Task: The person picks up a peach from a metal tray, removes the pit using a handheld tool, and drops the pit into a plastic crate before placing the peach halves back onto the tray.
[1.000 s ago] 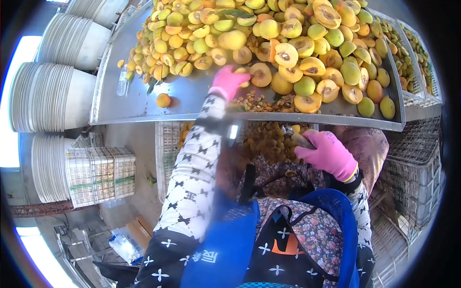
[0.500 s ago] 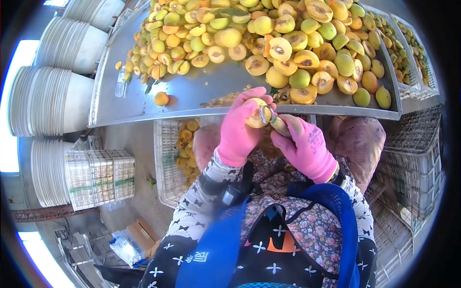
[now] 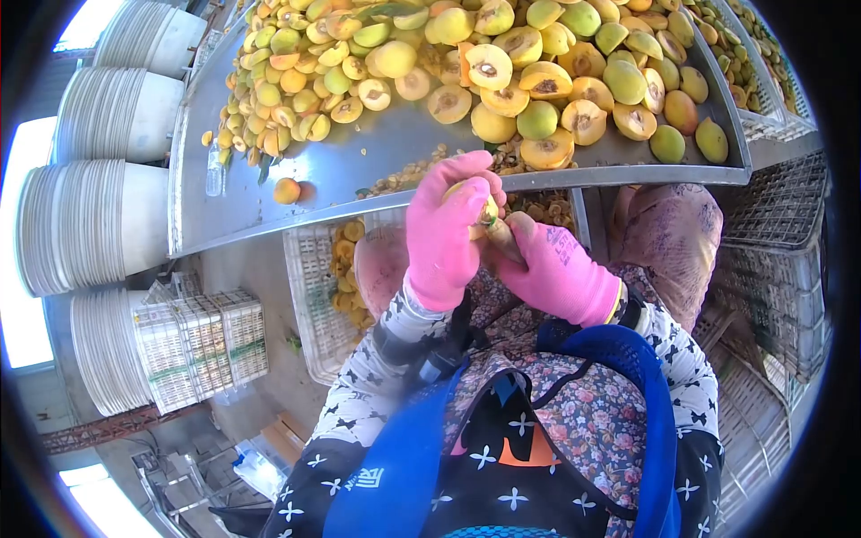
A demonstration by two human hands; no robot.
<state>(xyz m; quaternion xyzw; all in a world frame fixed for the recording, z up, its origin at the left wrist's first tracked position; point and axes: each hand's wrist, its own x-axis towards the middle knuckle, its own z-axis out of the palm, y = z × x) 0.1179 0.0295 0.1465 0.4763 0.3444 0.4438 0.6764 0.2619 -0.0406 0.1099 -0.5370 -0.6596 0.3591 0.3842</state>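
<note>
Pink-gloved, the left hand (image 3: 446, 235) wraps closed round a yellow fruit (image 3: 473, 208) while the right hand (image 3: 556, 273) is clenched on a small metal-tipped tool (image 3: 499, 235), its tip pressed to the fruit. Both meet just below the front edge of the desk (image 3: 269, 211). A second ago the left hand was up among the fruit on the desk and the right waited low with the tool. Now they are joined and drawn closer to the body, which suggests work on this one piece is under way. Just beyond the fingers, loose pits (image 3: 404, 175) line the desk's lip, with the heap of whole and halved fruit (image 3: 502, 63) farther out. A white crate (image 3: 309, 296) sits under the hands. A sack (image 3: 668, 238) and stacked crates (image 3: 771, 260) crowd the right; the left, toward stacked white basins (image 3: 90, 220), looks freer.
</note>
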